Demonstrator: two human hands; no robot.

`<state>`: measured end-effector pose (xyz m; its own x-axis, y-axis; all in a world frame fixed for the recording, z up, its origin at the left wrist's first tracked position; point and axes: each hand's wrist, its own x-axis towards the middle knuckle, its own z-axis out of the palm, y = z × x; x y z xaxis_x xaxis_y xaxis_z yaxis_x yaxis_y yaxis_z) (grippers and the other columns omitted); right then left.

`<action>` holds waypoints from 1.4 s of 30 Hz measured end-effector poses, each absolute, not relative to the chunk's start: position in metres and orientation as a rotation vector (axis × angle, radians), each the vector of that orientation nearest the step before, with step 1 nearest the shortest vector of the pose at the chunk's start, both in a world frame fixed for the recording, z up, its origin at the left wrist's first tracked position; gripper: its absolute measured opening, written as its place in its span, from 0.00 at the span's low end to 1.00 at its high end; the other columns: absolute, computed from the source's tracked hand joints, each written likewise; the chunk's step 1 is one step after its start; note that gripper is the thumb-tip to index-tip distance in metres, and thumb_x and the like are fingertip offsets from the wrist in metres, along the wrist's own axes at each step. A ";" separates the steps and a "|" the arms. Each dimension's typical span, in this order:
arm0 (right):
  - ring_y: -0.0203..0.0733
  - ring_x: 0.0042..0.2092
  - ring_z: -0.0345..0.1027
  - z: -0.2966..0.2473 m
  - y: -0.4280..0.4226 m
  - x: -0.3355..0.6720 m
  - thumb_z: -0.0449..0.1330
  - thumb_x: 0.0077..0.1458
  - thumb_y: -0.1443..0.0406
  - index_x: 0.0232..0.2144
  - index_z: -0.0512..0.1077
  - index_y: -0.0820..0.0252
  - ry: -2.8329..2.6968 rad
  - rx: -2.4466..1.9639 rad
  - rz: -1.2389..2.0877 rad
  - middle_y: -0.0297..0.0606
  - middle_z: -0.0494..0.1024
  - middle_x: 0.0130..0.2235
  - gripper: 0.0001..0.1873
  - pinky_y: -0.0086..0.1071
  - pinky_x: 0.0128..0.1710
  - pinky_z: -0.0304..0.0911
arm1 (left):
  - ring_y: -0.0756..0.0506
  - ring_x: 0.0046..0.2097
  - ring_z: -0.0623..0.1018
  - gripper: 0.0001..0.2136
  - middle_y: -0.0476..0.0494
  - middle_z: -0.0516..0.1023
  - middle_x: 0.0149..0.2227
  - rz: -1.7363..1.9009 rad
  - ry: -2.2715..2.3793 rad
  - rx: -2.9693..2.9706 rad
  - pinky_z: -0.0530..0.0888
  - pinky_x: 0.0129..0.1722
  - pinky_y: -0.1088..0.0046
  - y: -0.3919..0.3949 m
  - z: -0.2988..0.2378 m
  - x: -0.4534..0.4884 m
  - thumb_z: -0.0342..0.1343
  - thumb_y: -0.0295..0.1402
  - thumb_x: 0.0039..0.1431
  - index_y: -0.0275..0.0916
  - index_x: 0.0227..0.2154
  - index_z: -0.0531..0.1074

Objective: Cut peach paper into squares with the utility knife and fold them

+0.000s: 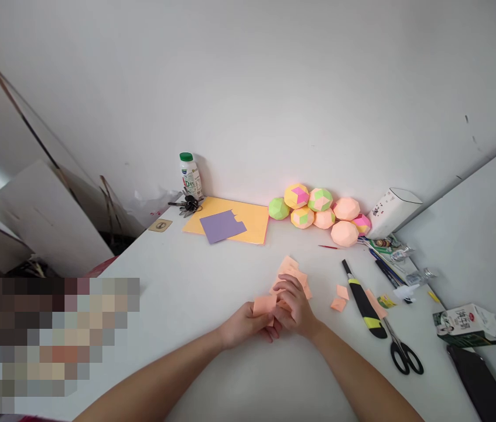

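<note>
Both my hands meet at the middle of the white table. My left hand is closed on a small square of orange paper, pinching it upright. My right hand is closed too, its fingers curled against the same piece from the right. Just beyond my fingers lies a loose heap of similar orange paper squares. Two more small orange squares lie a little to the right of my right hand.
A black-and-yellow utility knife and black scissors lie to the right. Several folded paper balls sit at the wall. Orange card under purple paper, keys, a bottle, a milk carton and pens ring the table.
</note>
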<state>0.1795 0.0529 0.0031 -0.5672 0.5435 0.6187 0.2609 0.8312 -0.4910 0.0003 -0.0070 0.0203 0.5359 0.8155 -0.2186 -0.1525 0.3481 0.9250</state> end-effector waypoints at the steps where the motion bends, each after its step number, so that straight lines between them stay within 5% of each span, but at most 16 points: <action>1: 0.51 0.53 0.60 0.003 0.053 0.179 0.57 0.54 0.62 0.29 0.66 0.56 -2.194 -0.564 0.466 0.41 0.72 0.37 0.05 0.47 0.49 0.63 | 0.43 0.36 0.76 0.18 0.43 0.77 0.34 0.698 0.778 1.056 0.74 0.40 0.64 -0.007 0.021 0.000 0.54 0.47 0.57 0.35 0.35 0.76; 12: 0.47 0.45 0.66 0.005 0.054 0.178 0.54 0.56 0.67 0.28 0.67 0.56 -2.093 -0.567 0.630 0.40 0.73 0.33 0.05 0.46 0.45 0.66 | 0.41 0.38 0.77 0.26 0.38 0.78 0.35 0.763 0.723 0.960 0.73 0.43 0.62 -0.008 0.016 -0.002 0.40 0.50 0.63 0.34 0.40 0.75; 26: 0.50 0.48 0.64 0.006 0.055 0.179 0.56 0.55 0.54 0.28 0.65 0.57 -2.112 -0.582 0.789 0.43 0.72 0.35 0.13 0.46 0.45 0.66 | 0.41 0.35 0.77 0.26 0.39 0.78 0.30 0.769 0.823 0.987 0.75 0.39 0.63 -0.008 0.019 0.001 0.50 0.53 0.57 0.32 0.35 0.77; 37: 0.47 0.44 0.65 -0.001 0.057 0.179 0.52 0.58 0.67 0.21 0.55 0.54 -1.909 -0.851 0.435 0.34 0.63 0.23 0.14 0.41 0.40 0.65 | 0.42 0.34 0.78 0.27 0.35 0.79 0.37 0.839 0.804 0.873 0.75 0.35 0.65 -0.006 0.011 0.002 0.51 0.55 0.55 0.32 0.38 0.76; 42: 0.51 0.46 0.61 -0.014 0.066 0.184 0.56 0.54 0.66 0.24 0.58 0.55 -1.827 -1.163 0.186 0.40 0.69 0.33 0.10 0.48 0.43 0.63 | 0.43 0.33 0.78 0.26 0.35 0.79 0.35 0.824 0.807 0.876 0.75 0.35 0.65 -0.007 0.009 0.002 0.51 0.55 0.55 0.31 0.32 0.77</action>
